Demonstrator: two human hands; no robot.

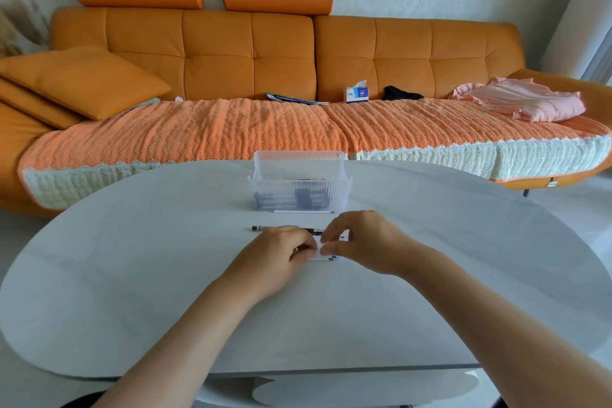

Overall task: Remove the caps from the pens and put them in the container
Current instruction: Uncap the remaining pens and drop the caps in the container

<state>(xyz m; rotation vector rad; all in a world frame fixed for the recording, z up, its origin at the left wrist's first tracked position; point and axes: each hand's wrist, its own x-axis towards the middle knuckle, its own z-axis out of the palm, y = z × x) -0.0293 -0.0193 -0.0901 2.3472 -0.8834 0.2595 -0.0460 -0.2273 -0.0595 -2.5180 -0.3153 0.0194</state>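
Pinching with left hand and right hand a white pen among a few lying mid-table, fingers curled on it from either side. Lying just beyond, a dark pen, then a loose pale pen just beside the clear container holding dark pens, toward the white table's far edge, orange sofa behind.

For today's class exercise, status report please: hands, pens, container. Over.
Left hand and right hand both pinching one slim white pen. Clear ribbed plastic container beyond, pens inside. Nothing blocking it.
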